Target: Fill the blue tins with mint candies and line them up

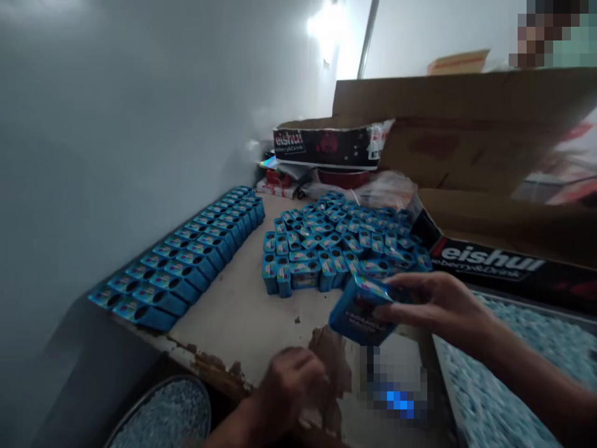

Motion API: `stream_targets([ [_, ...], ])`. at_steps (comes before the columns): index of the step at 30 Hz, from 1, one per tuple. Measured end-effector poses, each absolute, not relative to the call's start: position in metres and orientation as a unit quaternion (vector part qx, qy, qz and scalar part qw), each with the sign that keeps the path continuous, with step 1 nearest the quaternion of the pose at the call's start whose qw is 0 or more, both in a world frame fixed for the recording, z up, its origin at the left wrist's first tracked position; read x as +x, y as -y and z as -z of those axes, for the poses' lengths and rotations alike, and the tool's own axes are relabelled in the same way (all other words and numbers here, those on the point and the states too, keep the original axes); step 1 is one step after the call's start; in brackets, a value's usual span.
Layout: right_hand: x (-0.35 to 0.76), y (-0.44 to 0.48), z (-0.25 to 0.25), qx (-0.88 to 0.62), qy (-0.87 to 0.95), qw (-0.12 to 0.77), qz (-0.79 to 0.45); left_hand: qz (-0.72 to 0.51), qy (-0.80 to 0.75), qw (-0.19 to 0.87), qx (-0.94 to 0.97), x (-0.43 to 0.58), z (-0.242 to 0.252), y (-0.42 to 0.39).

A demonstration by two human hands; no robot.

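Note:
My right hand (433,305) grips a small blue carton (361,314) between thumb and fingers, tilted above the table (252,323). Printed lettering shows on the side facing me. Lower and to the left, my left hand (296,376) is over the table's front edge with its fingers curled in; whether anything is inside them is hidden. Just beyond the hands, many similar blue cartons (305,274) with dark round holes on top stand in a loose cluster. More of them form a neat double row (172,283) along the wall.
A round tub (205,398) of small pale-blue pieces sits below the table's front left. At the right is a wide tray (438,361) of similar pieces. Behind it stands an open cardboard box (494,264); another printed box (326,146) rests at the back. The table edge (219,370) is chipped.

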State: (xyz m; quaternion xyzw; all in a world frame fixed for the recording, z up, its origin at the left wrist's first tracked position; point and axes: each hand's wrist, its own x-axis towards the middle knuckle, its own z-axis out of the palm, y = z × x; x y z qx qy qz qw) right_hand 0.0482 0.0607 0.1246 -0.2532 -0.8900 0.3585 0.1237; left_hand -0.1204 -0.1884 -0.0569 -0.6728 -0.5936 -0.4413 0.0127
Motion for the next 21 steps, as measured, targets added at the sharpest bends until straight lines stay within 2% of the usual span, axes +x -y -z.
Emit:
stream_targets([
  [4,-0.087,-0.09,-0.172,-0.22,0.917,0.214,-0.256,0.434,0.704,0.111,-0.551,-0.236,0.038,0.189],
  [7,-0.21,-0.129,-0.174,-0.247,0.913,0.282,-0.161,0.417,0.762,0.151,-0.473,-0.305,0.041,0.174],
  [11,-0.352,-0.179,-0.143,-0.308,0.911,0.237,-0.14,0.397,0.769,0.127,-0.484,-0.341,0.062,0.157],
  [14,-0.425,-0.2,-0.112,-0.321,0.915,0.188,-0.158,0.35,0.735,0.154,-0.559,-0.337,0.078,0.158],
  [21,-0.504,-0.207,-0.049,-0.249,0.941,0.122,-0.192,0.304,0.716,0.209,-0.592,-0.339,0.092,0.164],
])
